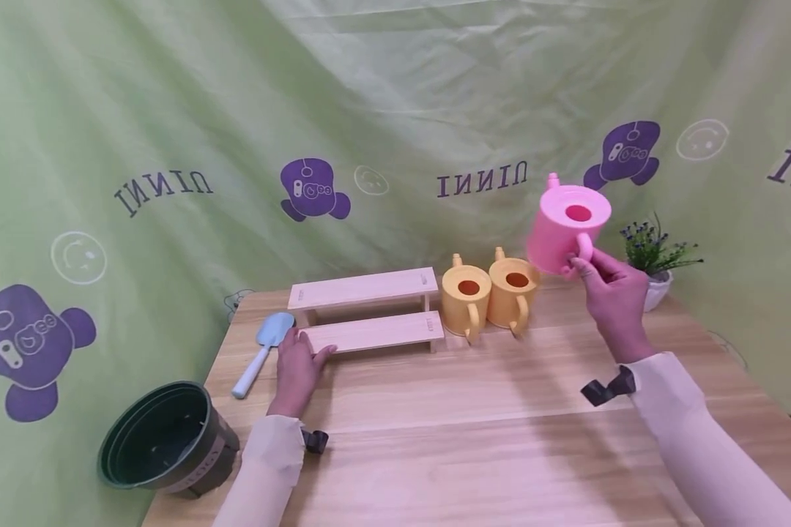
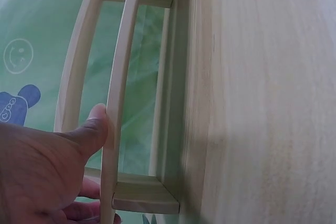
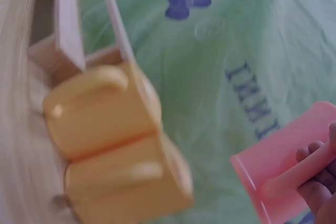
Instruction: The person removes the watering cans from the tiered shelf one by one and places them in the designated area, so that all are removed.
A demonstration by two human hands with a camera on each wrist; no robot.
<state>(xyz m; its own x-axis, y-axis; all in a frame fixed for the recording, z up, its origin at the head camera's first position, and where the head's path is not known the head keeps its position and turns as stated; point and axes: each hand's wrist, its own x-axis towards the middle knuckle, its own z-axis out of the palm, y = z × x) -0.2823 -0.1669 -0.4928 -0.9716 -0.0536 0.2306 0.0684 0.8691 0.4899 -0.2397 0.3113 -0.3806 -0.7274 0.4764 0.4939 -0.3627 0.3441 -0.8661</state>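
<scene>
While lifted, pink can (image 1: 565, 228) above table edge (image 1: 732, 344)

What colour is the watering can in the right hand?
Pink; the watering can shows best in the head view.

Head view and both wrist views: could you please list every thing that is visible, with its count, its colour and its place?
pink watering can: 1, pink, held in the air above the table's back right
yellow watering cans: 2, yellow, side by side on the table, right of the shelf
wooden shelf: 1, pale wood, two steps, table's back middle
trowel: 1, light blue, on the table left of the shelf
plant pot: 1, dark green, at the table's front left corner
potted plant: 1, green in a white pot, table's back right
table: 1, light wood
backdrop: 1, green with purple prints
left hand: touches the shelf's lower step
right hand: grips the pink can's handle
</scene>
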